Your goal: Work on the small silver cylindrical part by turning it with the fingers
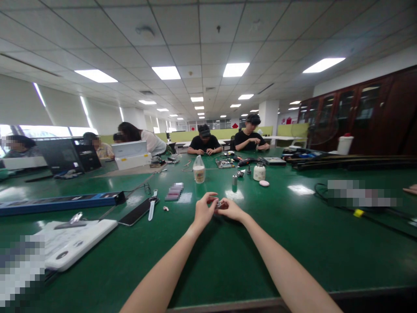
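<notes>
My left hand (205, 211) and my right hand (232, 210) meet over the green table. Between their fingertips they grip a small silvery metal part (218, 204); its exact kind is too small to make out, and fingers cover much of it. Beyond the hands stands a small metal cylinder (234, 180). Beside it lies another small metal piece (240, 173). A white jar (259, 172) and a pale round lid (264, 183) are to the right. Past my left hand is a clear plastic bag with a cup-like container (199, 170) in it.
On the left lie a wristwatch (151, 208), a black phone (137, 212), a white earbud (166, 208), a clipboard (81, 243) and a long blue bar (61, 203). A black cable (374, 220) crosses the right side. Several people sit or lean around the table, a circuit board (225, 163) before them.
</notes>
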Demonstrator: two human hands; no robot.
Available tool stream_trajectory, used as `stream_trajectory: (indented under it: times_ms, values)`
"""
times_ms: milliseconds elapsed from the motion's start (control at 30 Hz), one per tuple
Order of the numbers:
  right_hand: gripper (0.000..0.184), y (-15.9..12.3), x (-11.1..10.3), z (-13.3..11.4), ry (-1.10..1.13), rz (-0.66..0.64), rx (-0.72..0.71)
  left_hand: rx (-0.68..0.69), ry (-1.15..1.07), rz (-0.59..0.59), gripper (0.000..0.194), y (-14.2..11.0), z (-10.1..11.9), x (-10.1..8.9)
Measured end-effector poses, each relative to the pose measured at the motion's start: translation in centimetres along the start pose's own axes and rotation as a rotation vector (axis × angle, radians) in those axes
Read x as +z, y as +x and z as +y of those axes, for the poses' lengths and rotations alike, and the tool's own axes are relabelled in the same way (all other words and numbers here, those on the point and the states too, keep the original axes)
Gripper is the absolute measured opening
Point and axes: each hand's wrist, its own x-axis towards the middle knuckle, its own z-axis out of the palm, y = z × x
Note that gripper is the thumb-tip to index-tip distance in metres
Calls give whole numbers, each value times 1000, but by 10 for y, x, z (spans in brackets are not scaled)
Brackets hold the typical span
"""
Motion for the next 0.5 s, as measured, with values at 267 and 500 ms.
stream_trajectory:
  times_ms: [267, 500]
  values:
    - [23, -1, -1, -1, 1, 1, 2, -42, -14, -15, 23, 1, 0, 3]
    - [25, -1, -1, -2, 13, -3, 20, -44, -26, -50, 25, -2, 6, 0]
